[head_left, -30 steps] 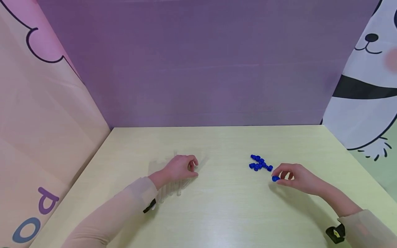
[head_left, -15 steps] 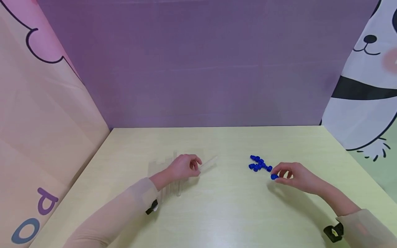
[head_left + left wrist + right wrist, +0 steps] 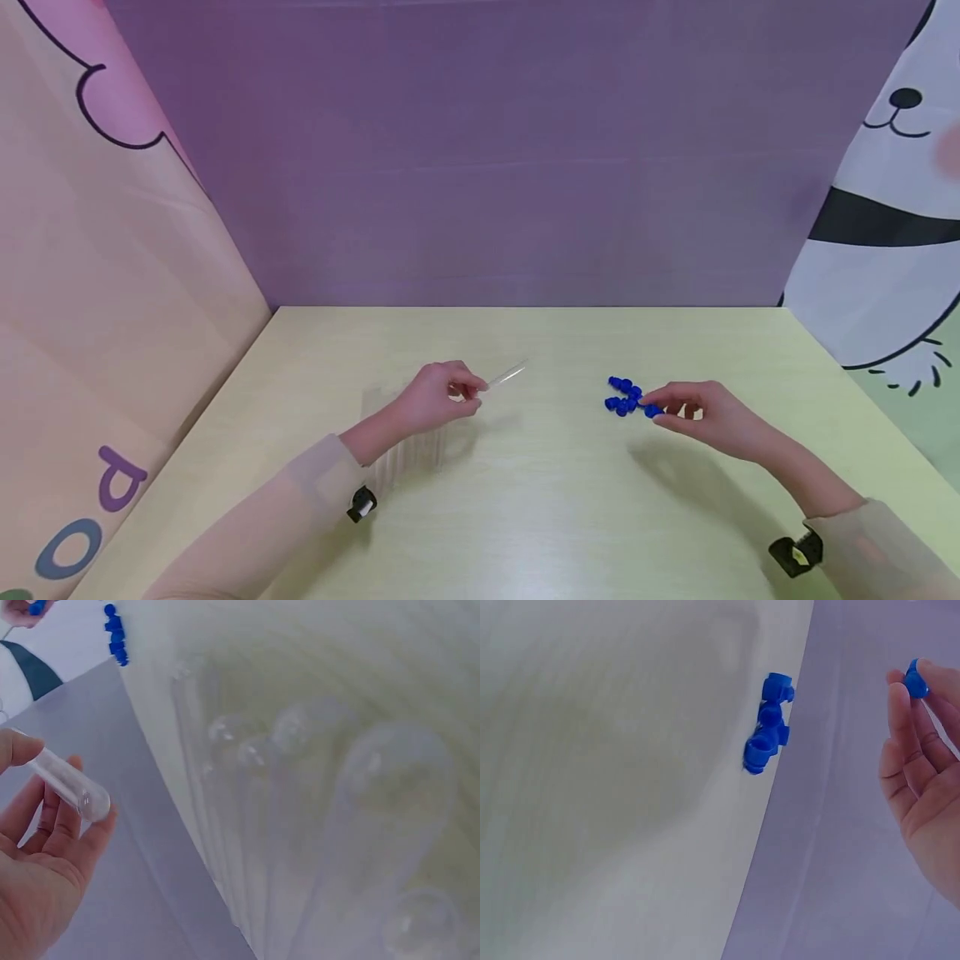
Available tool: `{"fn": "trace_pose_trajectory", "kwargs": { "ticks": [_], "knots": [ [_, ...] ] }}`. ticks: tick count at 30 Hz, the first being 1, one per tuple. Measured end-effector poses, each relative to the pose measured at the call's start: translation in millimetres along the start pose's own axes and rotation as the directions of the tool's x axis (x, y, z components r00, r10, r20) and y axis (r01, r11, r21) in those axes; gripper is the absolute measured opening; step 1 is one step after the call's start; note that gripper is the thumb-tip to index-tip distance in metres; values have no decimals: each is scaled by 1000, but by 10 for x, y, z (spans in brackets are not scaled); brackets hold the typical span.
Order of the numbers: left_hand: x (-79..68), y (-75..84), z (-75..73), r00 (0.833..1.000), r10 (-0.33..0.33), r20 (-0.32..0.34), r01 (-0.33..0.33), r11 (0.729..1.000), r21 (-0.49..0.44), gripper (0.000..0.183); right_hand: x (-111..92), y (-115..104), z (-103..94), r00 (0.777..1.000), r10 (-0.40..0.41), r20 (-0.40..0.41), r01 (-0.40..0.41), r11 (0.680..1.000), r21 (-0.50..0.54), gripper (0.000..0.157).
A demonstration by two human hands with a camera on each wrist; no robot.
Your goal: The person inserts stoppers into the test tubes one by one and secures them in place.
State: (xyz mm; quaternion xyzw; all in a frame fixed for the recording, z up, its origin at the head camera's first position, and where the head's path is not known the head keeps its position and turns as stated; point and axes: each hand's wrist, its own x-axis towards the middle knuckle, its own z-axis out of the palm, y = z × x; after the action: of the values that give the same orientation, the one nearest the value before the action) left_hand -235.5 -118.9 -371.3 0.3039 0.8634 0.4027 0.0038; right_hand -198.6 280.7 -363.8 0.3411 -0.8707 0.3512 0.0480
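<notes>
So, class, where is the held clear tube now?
In the head view, the tube is pinched by the left hand, left of the blue pieces.

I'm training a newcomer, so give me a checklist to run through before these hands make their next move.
1. Left hand holds one clear tube: ok.
2. Right hand pinches one blue cap: ok.
3. Cap facing the right way: cannot tell, partly covered by the fingers.
4. Cap at the tube: not ok, the two are apart.
5. Loose caps grouped on the table: ok.
</notes>
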Motion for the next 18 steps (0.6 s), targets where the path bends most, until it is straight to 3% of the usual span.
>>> {"fn": "trace_pose_trajectory", "kwargs": {
  "ticks": [5, 14, 18],
  "knots": [
    [-58, 68, -21, 1000, -13, -26, 11, 997, -74, 18, 41, -64, -32, 999, -25, -21, 25, 1000, 17, 20],
    [-160, 113, -17, 998, -18, -60, 15, 998, -63, 16, 140, -125, -92, 1000, 21, -11, -21, 999, 28, 20],
    [-182, 145, -10, 998, -38, -50, 34, 997, -70, 13, 181, -157, -117, 1000, 12, 12, -13, 995, 103, 22]
  ]
}}
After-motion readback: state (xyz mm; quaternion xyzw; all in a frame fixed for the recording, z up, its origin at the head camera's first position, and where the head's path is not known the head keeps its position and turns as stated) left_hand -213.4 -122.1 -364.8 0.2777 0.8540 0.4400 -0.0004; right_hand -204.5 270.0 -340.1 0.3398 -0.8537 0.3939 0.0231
